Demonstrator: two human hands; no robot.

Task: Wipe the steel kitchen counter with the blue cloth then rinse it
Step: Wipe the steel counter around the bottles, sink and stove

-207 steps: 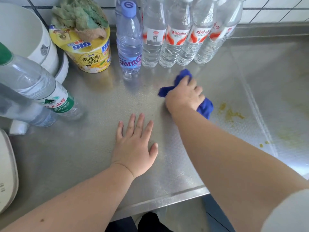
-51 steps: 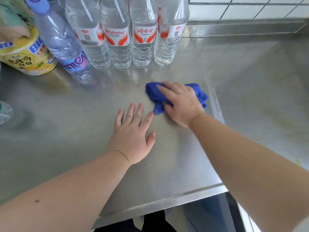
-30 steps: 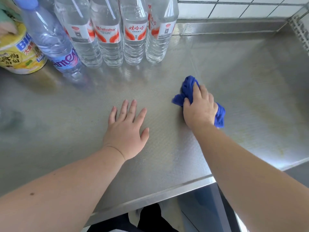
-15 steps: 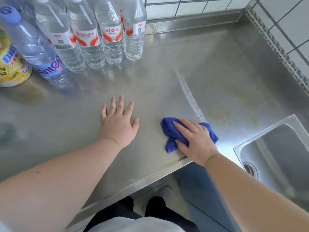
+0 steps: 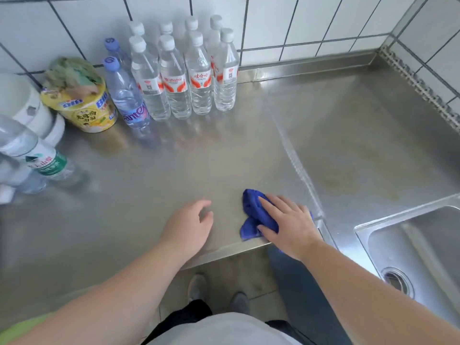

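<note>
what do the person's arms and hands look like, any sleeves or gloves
Both hands, left hand and right hand, are bare: no gloves, rings or watch visible. Both forearms are bare up to the frame edge, apart from a sliver of light green fabric by the left arm at the lower left corner, possibly a sleeve.

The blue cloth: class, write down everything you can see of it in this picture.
The blue cloth is deep royal blue, soft fabric, bunched into folds rather than spread flat. It lies on the steel counter near its front edge, left of the sink. The right hand presses on it with straight fingers, covering its right part; a loose corner pokes out towards the counter edge. The left hand is apart from it.
</note>
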